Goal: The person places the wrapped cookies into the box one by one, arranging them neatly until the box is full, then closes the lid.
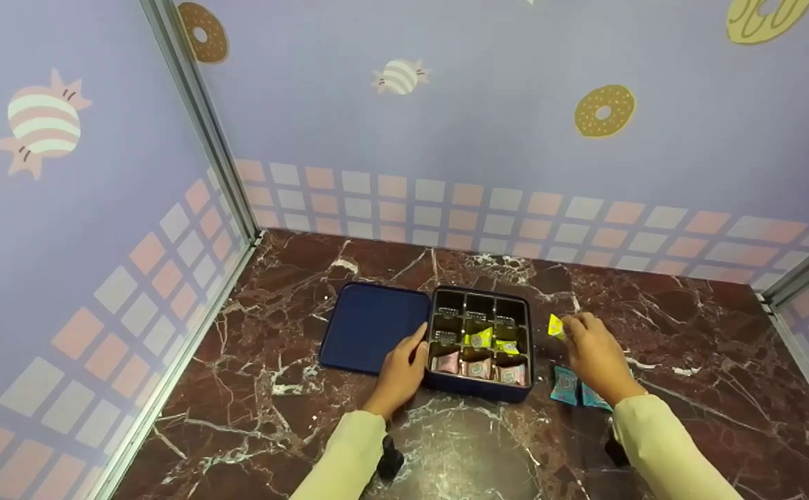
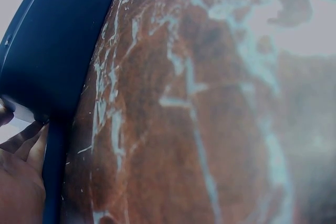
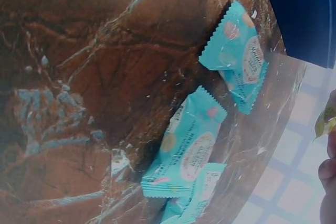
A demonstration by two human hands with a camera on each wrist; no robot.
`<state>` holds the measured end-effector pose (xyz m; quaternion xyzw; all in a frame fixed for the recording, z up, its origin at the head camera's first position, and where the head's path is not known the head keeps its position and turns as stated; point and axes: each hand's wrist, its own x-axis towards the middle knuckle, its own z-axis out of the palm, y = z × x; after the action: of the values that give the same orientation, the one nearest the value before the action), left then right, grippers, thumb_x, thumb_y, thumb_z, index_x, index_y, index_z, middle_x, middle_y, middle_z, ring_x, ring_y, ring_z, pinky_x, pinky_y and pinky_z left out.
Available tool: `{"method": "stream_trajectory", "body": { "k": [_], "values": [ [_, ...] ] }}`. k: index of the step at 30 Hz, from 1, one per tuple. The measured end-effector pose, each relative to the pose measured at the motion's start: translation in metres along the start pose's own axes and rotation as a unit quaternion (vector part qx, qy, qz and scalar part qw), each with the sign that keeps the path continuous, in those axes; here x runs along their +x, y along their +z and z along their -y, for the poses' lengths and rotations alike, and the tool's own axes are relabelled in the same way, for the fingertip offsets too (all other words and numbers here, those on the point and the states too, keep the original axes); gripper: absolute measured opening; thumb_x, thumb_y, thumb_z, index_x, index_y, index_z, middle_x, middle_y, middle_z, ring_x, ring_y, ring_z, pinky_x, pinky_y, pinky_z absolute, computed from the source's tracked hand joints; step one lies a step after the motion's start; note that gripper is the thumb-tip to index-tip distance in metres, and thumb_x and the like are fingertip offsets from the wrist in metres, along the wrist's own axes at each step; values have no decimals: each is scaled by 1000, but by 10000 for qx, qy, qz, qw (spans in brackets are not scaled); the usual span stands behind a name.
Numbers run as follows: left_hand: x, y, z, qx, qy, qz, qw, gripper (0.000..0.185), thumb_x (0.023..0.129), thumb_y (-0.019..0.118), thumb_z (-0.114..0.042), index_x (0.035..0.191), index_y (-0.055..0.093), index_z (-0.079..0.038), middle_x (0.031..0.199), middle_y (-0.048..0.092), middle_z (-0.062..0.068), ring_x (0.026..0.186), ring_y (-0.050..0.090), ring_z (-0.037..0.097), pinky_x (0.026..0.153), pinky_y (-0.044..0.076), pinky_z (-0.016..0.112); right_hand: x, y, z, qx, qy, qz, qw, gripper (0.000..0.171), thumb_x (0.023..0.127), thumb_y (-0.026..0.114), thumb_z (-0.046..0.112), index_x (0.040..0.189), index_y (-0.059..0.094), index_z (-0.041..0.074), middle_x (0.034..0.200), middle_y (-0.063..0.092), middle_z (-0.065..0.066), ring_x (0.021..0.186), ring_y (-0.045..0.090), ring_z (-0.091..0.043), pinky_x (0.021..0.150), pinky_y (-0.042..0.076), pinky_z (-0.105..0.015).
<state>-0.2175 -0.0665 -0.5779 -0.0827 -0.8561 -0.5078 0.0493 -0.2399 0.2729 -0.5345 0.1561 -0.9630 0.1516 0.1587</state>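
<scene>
We find the yellow packet [image 1: 555, 326] just to the right of the box [image 1: 477, 389], pinched between the thumb and fingers of the right hand [image 1: 596, 352]. We judge it light, with a thin, slick wrapper that crinkles easily; a gentle pinch across its filled middle should hold better than a tug at a flared end. Its free end points left toward the box, and the long axis seems to run that way too, though the fingers hide the rest.

Within the box, we see 2 matching packets [image 1: 478, 338] in the middle row and 3 pink packets [image 1: 477, 369] in the front row. The left hand [image 1: 402, 369] rests at the box's left side, fingers fairly straight and clasping nothing that we can see. Left of the box lies the lid [image 1: 376, 326]; to its right lie 3 teal packets [image 3: 185, 142]
</scene>
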Motion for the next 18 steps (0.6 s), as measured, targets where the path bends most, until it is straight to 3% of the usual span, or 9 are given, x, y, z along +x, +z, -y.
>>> {"method": "stream_trajectory", "body": {
  "k": [18],
  "values": [
    [0,1,1,74,11,-34,10000,45,104,43,-27,147,44,-14,134,59,13,126,55,31,105,43,48,9,-1,17,58,-271,58,9996,29,90,64,3,118,62,-3,109,59,-17,97,59,-33,81,52,-48]
  ]
}}
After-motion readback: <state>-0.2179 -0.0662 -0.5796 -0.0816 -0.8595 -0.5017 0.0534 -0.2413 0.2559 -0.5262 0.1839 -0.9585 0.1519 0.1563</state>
